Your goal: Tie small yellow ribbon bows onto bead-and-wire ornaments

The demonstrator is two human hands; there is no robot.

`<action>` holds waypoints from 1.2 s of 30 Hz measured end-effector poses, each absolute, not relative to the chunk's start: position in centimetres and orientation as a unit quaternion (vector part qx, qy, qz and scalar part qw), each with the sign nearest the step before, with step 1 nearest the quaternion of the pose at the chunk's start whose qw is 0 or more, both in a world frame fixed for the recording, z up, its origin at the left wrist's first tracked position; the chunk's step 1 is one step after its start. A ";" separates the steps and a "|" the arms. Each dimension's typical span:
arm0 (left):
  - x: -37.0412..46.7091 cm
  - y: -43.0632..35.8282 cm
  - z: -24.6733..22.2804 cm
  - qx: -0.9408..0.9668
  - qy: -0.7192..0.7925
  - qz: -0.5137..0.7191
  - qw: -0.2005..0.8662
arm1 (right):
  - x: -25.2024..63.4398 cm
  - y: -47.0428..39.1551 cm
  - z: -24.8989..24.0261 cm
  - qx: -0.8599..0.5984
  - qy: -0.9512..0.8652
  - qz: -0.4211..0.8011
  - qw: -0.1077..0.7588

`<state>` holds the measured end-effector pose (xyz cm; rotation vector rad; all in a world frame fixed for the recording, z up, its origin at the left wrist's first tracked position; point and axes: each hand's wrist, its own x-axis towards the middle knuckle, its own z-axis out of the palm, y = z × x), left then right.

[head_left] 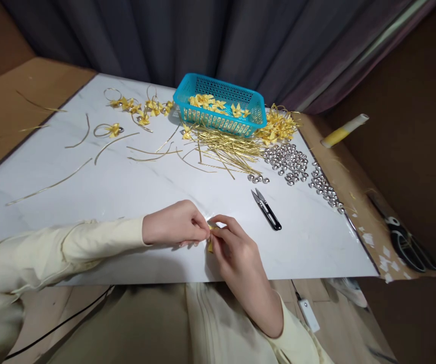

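Observation:
My left hand (178, 224) and my right hand (237, 247) meet near the front edge of the white table. Between their fingertips is a small yellow ribbon piece (211, 246), mostly covered by the fingers. My right thumb and forefinger pinch it; the left fingertips are closed against it, and what exactly they grip is too small to make out. Black thread snips (266, 210) lie to the right of my hands. Beyond them are silver beads (288, 162), a pile of gold wires (225, 146) and yellow ribbon flowers (276, 126).
A blue basket (220, 121) holding yellow flowers stands at the back. Finished-looking flowers on wire loops (112, 130) and loose wires (51, 188) lie at the left. Black scissors (407, 245) and a yellow-white roll (345, 131) rest on the brown right side.

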<state>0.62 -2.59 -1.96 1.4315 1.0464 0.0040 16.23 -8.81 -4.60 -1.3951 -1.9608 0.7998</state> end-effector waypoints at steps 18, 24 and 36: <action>1.0 -3.3 -2.1 0.671 0.477 0.029 0.567 | 16.6 -8.4 -4.6 -0.508 -0.757 0.288 0.292; 1.0 -3.9 -2.1 0.740 0.458 0.052 0.490 | 16.3 -8.7 -4.9 -0.513 -0.732 0.285 0.345; 0.0 -3.3 0.0 0.863 0.355 0.179 0.313 | 17.7 -7.9 -1.9 -0.496 -0.678 0.308 0.446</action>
